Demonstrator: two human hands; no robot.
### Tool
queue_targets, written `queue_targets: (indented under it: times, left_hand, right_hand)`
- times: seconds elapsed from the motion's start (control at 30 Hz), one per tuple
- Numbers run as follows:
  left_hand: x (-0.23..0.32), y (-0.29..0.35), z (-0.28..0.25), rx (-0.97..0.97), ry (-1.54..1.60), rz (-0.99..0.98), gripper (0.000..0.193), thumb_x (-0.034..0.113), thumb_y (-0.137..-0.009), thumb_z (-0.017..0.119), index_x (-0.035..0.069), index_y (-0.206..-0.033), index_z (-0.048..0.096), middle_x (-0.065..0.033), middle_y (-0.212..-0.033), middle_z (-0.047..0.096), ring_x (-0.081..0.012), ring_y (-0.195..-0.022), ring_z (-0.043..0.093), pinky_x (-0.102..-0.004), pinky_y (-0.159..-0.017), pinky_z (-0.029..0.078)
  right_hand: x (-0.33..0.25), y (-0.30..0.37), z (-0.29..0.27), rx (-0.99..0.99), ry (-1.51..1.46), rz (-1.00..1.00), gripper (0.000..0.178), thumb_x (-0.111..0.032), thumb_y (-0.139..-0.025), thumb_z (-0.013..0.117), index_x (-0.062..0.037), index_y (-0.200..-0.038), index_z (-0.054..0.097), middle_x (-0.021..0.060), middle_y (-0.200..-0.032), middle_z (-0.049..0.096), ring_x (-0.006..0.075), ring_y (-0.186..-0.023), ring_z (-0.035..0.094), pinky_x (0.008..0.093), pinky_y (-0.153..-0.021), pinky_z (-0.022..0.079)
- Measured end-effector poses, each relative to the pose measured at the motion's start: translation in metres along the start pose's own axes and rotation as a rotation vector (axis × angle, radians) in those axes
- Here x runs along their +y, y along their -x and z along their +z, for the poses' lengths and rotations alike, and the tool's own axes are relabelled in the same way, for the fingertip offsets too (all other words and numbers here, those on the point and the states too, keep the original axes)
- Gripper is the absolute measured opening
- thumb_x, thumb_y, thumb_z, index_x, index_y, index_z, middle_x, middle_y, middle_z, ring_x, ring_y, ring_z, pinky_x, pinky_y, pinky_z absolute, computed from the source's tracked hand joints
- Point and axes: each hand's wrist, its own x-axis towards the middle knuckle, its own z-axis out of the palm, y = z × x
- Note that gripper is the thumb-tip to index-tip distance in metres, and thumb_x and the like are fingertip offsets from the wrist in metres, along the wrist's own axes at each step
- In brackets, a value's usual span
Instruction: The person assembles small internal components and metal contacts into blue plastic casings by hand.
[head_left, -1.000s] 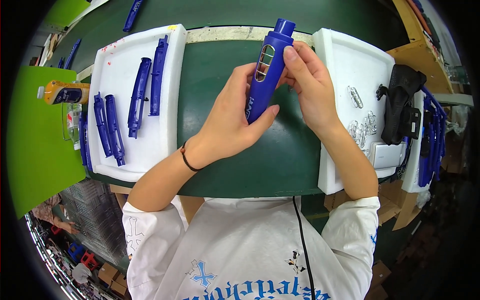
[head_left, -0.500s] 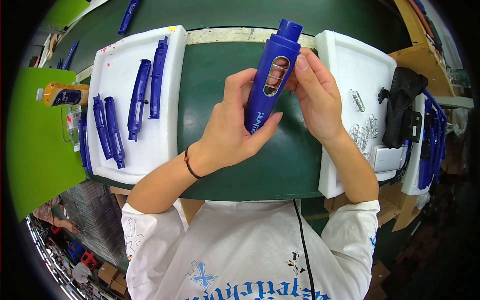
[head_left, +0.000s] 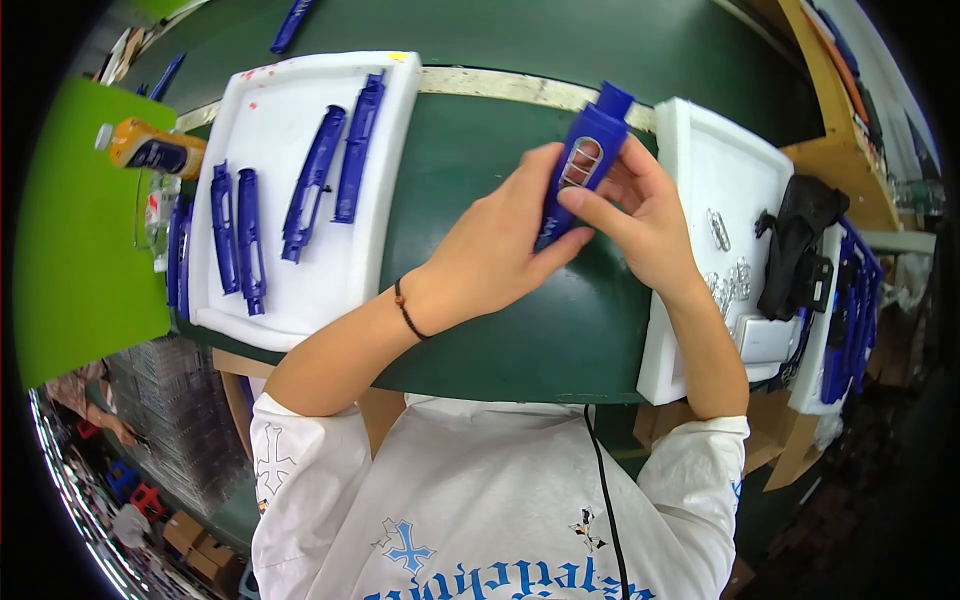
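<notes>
Between my hands, tilted above the green table, is a blue plastic housing with an oval window framing a clear, barred insert. My left hand wraps its lower body, thumb along the near side. My right hand grips the upper part, its thumb pressing at the window's lower end and its fingers behind. A white foam tray on the left holds several blue half-shells. In the right-hand foam tray lie several clear plastic inserts.
A black pouch and a silver-white device occupy the right tray's outer side. More blue parts are stacked beyond it. An orange-yellow bottle stands left of the left tray. A person's arm shows at the lower left.
The blue housing has come lower and a little to the right in view, along with both hands. My right thumb has moved from the housing's side onto the window's lower end.
</notes>
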Motion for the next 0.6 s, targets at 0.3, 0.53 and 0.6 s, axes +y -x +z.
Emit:
queue_targets:
  times: [0.3, 0.53, 0.6]
  left_hand:
    - [0.027, 0.009, -0.074, -0.087, -0.258, -0.052, 0.049, 0.027, -0.099, 0.067, -0.006, -0.134, 0.055, -0.0232, -0.130, 0.058, -0.0381, -0.112, 0.063, -0.0407, -0.098, 0.051]
    - [0.004, 0.047, -0.154, 0.102, -0.786, -0.274, 0.046, 0.012, -0.093, 0.068, -0.004, -0.135, 0.055, -0.0240, -0.129, 0.060, -0.0416, -0.117, 0.060, -0.0415, -0.102, 0.048]
    - [-0.005, 0.069, -0.165, 0.055, -0.763, -0.409, 0.054, 0.017, -0.089, 0.075, -0.004, -0.135, 0.055, -0.0241, -0.123, 0.062, -0.0421, -0.113, 0.062, -0.0441, -0.097, 0.051]
  right_hand:
    - [-0.032, -0.102, -0.029, 0.146, 0.722, -0.211, 0.031, -0.017, -0.092, 0.076, -0.0035, -0.118, 0.065, 0.0088, -0.097, 0.073, 0.0186, -0.081, 0.070, 0.0304, -0.072, 0.055]
    - [0.040, -0.209, -0.060, 0.111, 1.673, -0.547, 0.023, -0.014, -0.092, 0.065, -0.0137, -0.114, 0.072, 0.0054, -0.106, 0.073, 0.0283, -0.104, 0.067, 0.0431, -0.089, 0.054]
    - [0.050, -0.202, -0.063, 0.136, 1.686, -0.441, 0.024, -0.016, -0.094, 0.065, -0.0142, -0.116, 0.073, 0.0057, -0.107, 0.074, 0.0281, -0.106, 0.067, 0.0427, -0.090, 0.054]
